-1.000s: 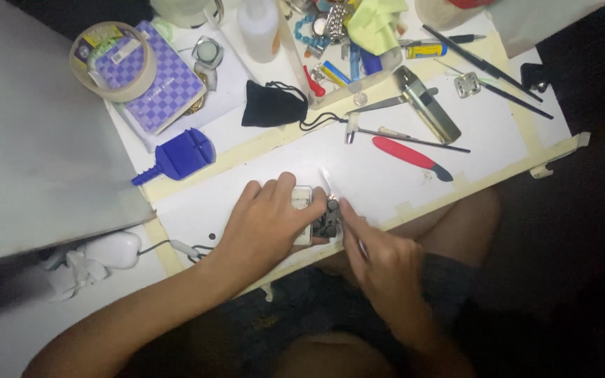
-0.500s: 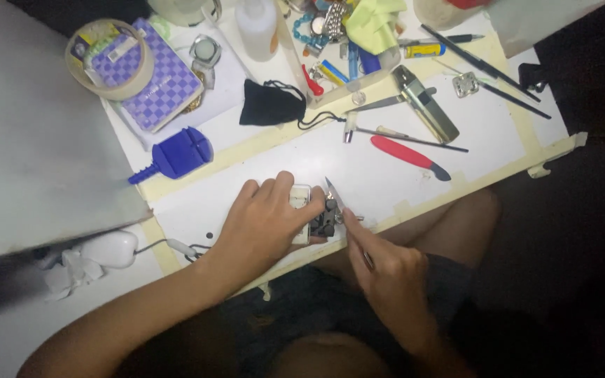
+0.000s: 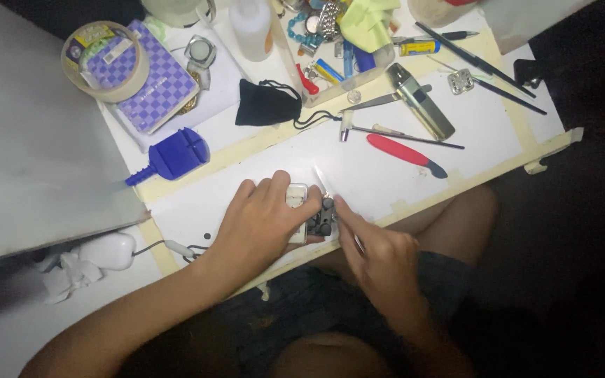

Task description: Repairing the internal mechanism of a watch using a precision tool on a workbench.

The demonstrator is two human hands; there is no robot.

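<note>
My left hand (image 3: 260, 224) lies flat on a small white block (image 3: 296, 198) near the front edge of the white work surface (image 3: 358, 164), pinning it down. A small dark metal piece (image 3: 321, 217) sits against the block's right side. My right hand (image 3: 379, 255) holds a thin shiny pointed tool (image 3: 323, 183) like a pen, its tip at the dark piece. My bare knees are below the table edge.
Farther back lie a red-handled tool (image 3: 404, 154), a metal cylinder (image 3: 420, 110), a black pouch (image 3: 266, 103), a blue plastic tool (image 3: 173, 155), a purple checkered box (image 3: 150, 80) with a tape roll (image 3: 105, 61), and a tray of small parts (image 3: 337, 42). A grey panel (image 3: 29, 140) stands at left.
My hands have barely shifted; the right hand's tool has tilted slightly and stays at the dark piece. The view has drifted a little.
</note>
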